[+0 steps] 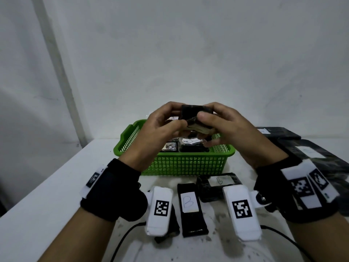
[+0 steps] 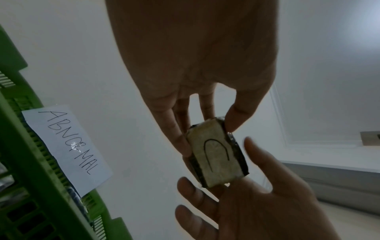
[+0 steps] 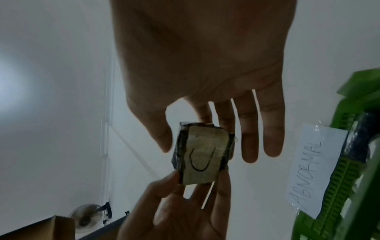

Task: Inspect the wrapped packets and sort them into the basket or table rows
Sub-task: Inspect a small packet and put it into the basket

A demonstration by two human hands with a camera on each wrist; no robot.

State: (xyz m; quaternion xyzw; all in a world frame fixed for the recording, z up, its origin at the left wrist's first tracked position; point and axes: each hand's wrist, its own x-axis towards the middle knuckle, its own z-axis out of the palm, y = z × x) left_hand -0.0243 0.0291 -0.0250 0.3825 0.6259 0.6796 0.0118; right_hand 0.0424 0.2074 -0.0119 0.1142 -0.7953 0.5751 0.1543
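— Low in the frame?
— Packet B [image 1: 189,203] lies on the counter [image 1: 56,186].
— Centre?
— Left hand [image 1: 160,129] and right hand [image 1: 224,127] both pinch the C-marked packet [image 1: 194,118] above the basket [image 1: 185,163]: inspection. Next, I judge, a row placement.

Both forearms were bare. Each wrist wore a broad black fabric wrist strap [image 1: 111,188], the other [image 1: 283,191] on the right. A white rectangular camera block with a black square marker [image 1: 159,210] hung beside the left strap, its twin [image 1: 241,210] beside the right. White marker tabs [image 1: 309,184] sat on the straps, and a thin black cable [image 1: 124,237] trailed below the left block.
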